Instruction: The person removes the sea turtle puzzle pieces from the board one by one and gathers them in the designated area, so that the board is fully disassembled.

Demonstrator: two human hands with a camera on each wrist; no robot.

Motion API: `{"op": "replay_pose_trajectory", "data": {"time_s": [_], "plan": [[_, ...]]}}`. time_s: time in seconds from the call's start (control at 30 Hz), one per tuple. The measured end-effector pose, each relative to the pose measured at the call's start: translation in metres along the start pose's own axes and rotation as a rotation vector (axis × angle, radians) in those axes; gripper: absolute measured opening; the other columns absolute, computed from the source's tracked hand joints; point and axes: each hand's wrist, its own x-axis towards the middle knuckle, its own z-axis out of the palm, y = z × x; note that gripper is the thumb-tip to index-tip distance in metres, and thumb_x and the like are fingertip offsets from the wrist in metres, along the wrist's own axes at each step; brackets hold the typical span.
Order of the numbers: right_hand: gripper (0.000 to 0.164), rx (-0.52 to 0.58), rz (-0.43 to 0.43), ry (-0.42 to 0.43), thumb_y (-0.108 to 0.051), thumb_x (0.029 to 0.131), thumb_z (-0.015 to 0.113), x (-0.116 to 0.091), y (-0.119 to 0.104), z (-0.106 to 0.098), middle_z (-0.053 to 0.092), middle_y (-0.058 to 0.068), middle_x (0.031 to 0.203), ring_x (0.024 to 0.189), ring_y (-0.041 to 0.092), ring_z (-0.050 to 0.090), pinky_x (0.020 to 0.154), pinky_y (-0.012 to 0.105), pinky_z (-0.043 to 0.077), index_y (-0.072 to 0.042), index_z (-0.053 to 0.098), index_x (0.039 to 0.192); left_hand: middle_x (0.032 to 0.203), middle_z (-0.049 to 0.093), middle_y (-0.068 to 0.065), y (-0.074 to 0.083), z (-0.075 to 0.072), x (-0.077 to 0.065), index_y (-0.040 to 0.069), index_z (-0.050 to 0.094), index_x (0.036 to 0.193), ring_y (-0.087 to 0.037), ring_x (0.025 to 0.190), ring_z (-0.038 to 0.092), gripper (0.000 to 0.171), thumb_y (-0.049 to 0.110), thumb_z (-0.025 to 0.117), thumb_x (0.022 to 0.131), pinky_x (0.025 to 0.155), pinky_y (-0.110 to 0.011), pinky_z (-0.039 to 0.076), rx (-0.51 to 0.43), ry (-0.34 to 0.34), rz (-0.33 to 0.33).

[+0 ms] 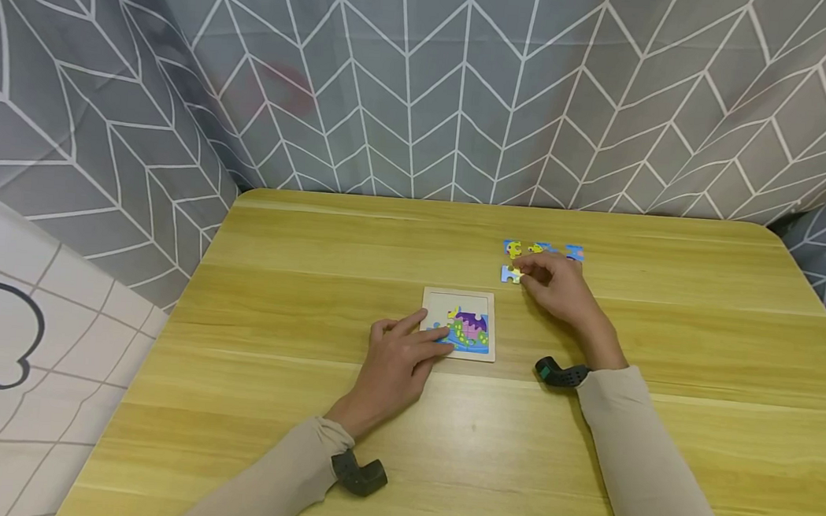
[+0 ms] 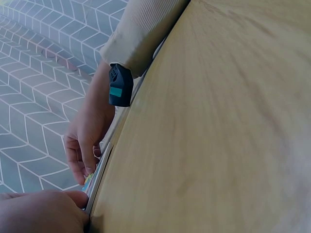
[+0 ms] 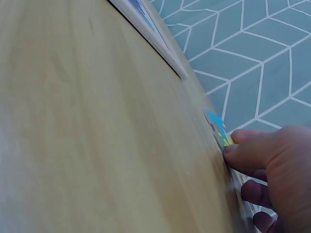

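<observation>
Left hand point(image 1: 394, 361), lower centre: fingers extended, resting on puzzle board point(image 1: 438, 304). Right hand point(image 1: 562, 287), right of centre: pinching puzzle piece point(image 1: 507, 276).

head: high, forward-down, far | wrists: 2, low, tilted, near tabletop point(image 1: 472, 459) | all 3 share: puzzle tray point(image 1: 438, 307)

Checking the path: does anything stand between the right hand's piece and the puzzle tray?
Nothing visible stands between the puzzle piece and the puzzle tray; the left hand only overlaps the tray's lower-left side.
</observation>
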Motion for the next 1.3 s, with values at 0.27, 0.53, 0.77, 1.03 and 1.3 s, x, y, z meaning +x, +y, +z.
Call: {"op": "replay_pose_trajectory", "data": {"time_s": [0.27,0.53,0.77,1.03,1.3], "plan": [[0.022,-0.005,-0.004,0.031,0.007,0.091,0.065,-0.0003,0.0036,0.0039,0.073,0.020,0.099,0.090,0.031,0.064,0.078,0.021,0.042,0.003,0.074,0.111,0.125,0.075,0.002,-0.0012,0.0009,-0.0009,0.021,0.081,0.109,-0.033,0.137,0.056,0.019,0.013,0.069,0.097,0.100,-0.055,0.034,-0.008,-0.007,-0.004],[0.021,0.049,0.054,0.022,0.001,0.093,0.067,-0.0023,0.0013,0.0032,0.073,0.020,0.105,0.088,0.017,0.058,0.076,0.016,0.041,0.002,0.074,0.113,0.127,0.074,0.003,-0.0016,0.0009,-0.0022,0.023,0.081,0.111,-0.030,0.139,0.054,0.020,0.015,0.069,0.097,0.102,-0.054,0.034,0.009,-0.019,-0.009],[0.023,0.022,0.050,0.015,-0.004,0.092,0.073,-0.0025,-0.0001,0.0018,0.071,0.019,0.101,0.086,0.020,0.053,0.077,0.025,0.038,0.002,0.074,0.113,0.126,0.074,0.003,-0.0011,0.0007,-0.0017,0.022,0.081,0.110,-0.031,0.138,0.055,0.020,0.014,0.069,0.097,0.101,-0.054,0.034,0.000,-0.008,-0.001],[0.022,0.023,0.032,0.026,-0.002,0.091,0.072,-0.0022,0.0017,0.0021,0.070,0.017,0.098,0.083,0.016,0.051,0.076,0.026,0.037,0.002,0.074,0.112,0.125,0.074,0.003,-0.0019,0.0010,-0.0008,0.022,0.081,0.109,-0.032,0.138,0.055,0.019,0.014,0.069,0.097,0.101,-0.054,0.033,0.000,-0.001,0.004],[0.022,0.042,0.041,0.034,-0.002,0.088,0.072,-0.0026,0.0012,0.0016,0.068,0.014,0.097,0.083,0.013,0.050,0.075,0.023,0.037,0.002,0.074,0.110,0.126,0.074,0.003,-0.0017,0.0010,-0.0009,0.022,0.081,0.110,-0.031,0.139,0.055,0.019,0.014,0.069,0.097,0.101,-0.054,0.034,-0.002,-0.014,-0.008]]}}
